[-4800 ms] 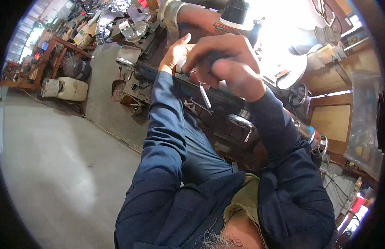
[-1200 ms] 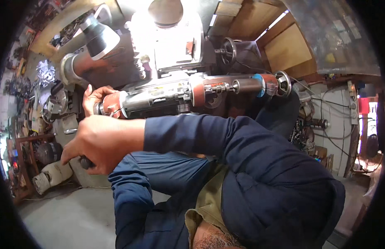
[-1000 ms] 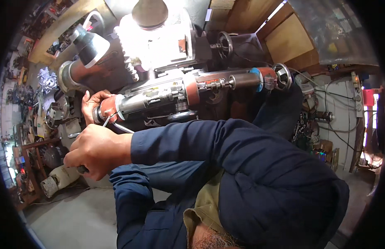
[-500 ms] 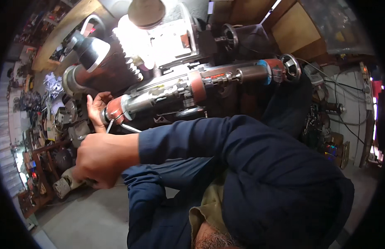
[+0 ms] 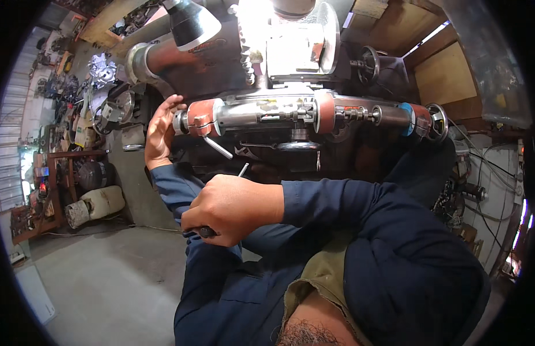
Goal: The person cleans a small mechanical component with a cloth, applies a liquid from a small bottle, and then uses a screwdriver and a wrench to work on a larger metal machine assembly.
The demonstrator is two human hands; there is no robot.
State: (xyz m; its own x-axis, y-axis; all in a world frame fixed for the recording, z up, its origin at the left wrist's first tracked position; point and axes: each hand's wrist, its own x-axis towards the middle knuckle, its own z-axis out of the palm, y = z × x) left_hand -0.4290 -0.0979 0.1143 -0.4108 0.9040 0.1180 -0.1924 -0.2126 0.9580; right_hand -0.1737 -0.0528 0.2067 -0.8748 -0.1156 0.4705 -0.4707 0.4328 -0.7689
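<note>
Overlapping the left sleeve [image 5: 177, 187], right hand [image 5: 230, 207] grips a tool [image 5: 207, 232]; left hand [image 5: 159, 131] open beside machine [image 5: 324, 112]; lamp [image 5: 192, 26] beyond.

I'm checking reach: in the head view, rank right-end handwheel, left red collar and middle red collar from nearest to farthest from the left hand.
1. Left red collar: just right of the left hand.
2. Middle red collar: farther right.
3. Right-end handwheel: far right.

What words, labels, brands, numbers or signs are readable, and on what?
I don't copy wording; locations only.
Red machine housing, beside the lamp: orange-red mark, blurred.
Behind the lobed shaft: orange-red marking, partly hidden, too small.
Metal tool in the right hand: none seen.
Shelf clutter, left: too small to tell.
</note>
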